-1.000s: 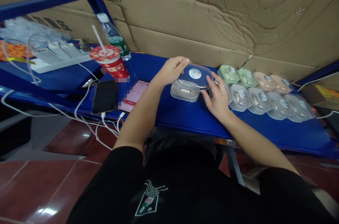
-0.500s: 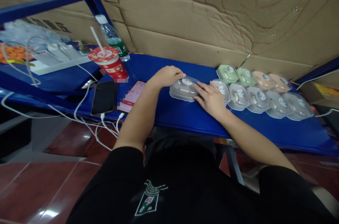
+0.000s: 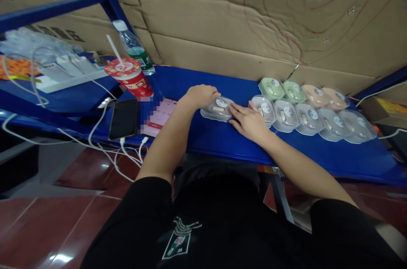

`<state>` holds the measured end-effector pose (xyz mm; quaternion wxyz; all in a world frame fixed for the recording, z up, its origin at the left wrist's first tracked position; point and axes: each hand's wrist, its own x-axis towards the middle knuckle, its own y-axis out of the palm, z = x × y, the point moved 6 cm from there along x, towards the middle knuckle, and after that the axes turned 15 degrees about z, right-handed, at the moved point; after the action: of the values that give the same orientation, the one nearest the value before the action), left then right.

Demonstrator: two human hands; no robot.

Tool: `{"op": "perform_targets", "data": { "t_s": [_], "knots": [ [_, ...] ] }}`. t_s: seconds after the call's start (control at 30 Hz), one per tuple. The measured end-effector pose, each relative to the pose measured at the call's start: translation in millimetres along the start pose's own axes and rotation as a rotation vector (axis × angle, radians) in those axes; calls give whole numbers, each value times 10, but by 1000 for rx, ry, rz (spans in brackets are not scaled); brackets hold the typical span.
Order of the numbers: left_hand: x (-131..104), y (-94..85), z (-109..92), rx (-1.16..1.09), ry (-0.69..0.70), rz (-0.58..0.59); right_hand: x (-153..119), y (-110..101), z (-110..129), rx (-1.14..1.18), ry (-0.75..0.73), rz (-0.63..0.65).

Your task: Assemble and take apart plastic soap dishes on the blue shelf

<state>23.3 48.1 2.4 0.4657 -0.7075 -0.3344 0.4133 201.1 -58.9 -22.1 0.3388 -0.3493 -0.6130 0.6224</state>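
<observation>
Down onto the gray box [image 3: 213, 113] has come the clear lid [image 3: 226, 100], which both hands held tilted above it a second ago. From my remote seat I see the box on the blue table [image 3: 241, 144], mid-scene, so I take it as the dial's center. At 10 o'clock the left hand [image 3: 202, 96] bends its fingers, held together, over the lid's edge; its thumb is hidden, so I can't tell whether it pinches. At 4 o'clock the right hand [image 3: 252, 124] lies with fingers loosely spread, tips touching the near end. I judge the covering nearly done; whether the rim is pressed fully home I can't tell. Toward 3 o'clock runs a gray row [image 3: 288, 116] of five lidded boxes, with two green boxes [image 3: 272, 88] and two peach boxes [image 3: 316, 96] behind. The nearest gray one crowds my right fingers. Around 9 lie a lit phone [image 3: 160, 117], partly behind the left forearm, and a dark phone [image 3: 123, 118]; a cup [image 3: 137, 84] and bottle [image 3: 135, 48] stand at 10, cables [image 3: 122, 154] trail at 8, and cardboard [image 3: 206, 40] closes off 12.
</observation>
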Motion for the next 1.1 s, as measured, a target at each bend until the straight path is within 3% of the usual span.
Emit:
{"op": "perform_targets", "data": {
  "t_s": [0.1,0.17,0.43,1.1],
  "knots": [
    [-33,13,99,30,-163,57,4,1,27,12,-11,-18],
    [-33,11,149,44,-196,76,11,9,58,29,-30,-29],
    [27,24,19,37,-50,-35,-2,31,28,62,-10,-105],
    [58,26,-98,80,47,-59,8,3,39,-62,30,-74]
  ]
}}
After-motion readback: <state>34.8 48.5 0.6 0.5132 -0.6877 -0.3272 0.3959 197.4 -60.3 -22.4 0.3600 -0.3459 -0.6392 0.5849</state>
